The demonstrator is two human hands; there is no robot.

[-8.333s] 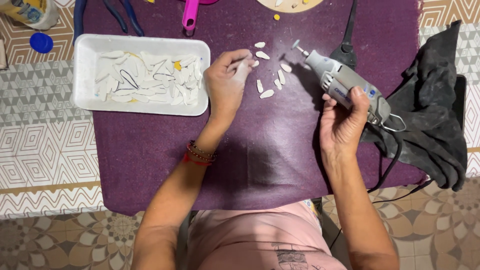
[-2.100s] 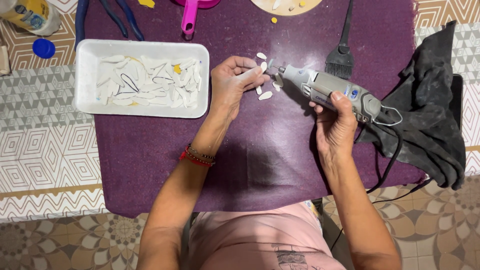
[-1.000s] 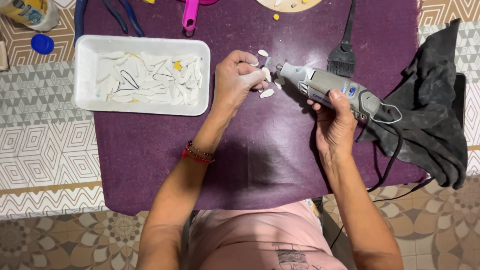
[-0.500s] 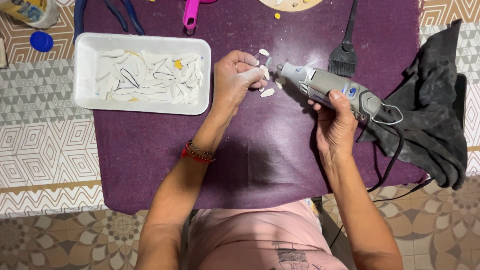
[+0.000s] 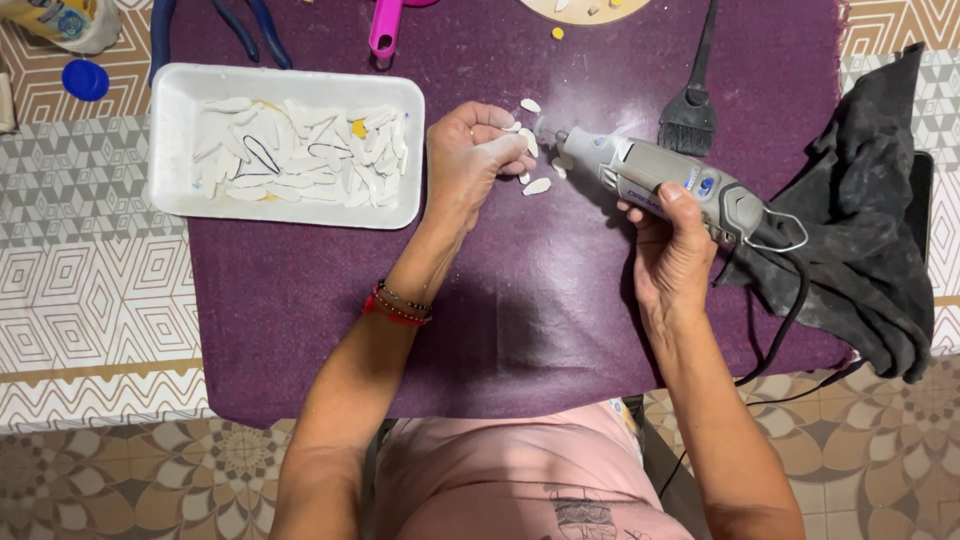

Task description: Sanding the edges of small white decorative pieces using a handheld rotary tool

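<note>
A small white oval piece [image 5: 522,143] sits pinched between the fingertips of the left hand [image 5: 468,160], above the middle of the purple tabletop [image 5: 520,310]. It is pale, flat and petal-shaped; most of it is hidden by the fingers. The tip of a grey corded rotary tool [image 5: 665,180] points at it, and whether the bit touches cannot be made out. A faint haze of dust hangs there. The right hand [image 5: 675,255] is closed around the tool's body, thumb on top. A few loose white pieces [image 5: 537,186] lie on the cloth just beside the left hand.

To the left, a white foam tray [image 5: 180,195] holds a heap of similar white slivers with a few yellow bits. A black brush [image 5: 690,115] lies beyond the tool, and a dark cloth [image 5: 870,230] is bunched at the right edge. A pink handle [image 5: 383,30], blue pliers [image 5: 215,25] and a wooden disc [image 5: 585,8] are cut off at the top.
</note>
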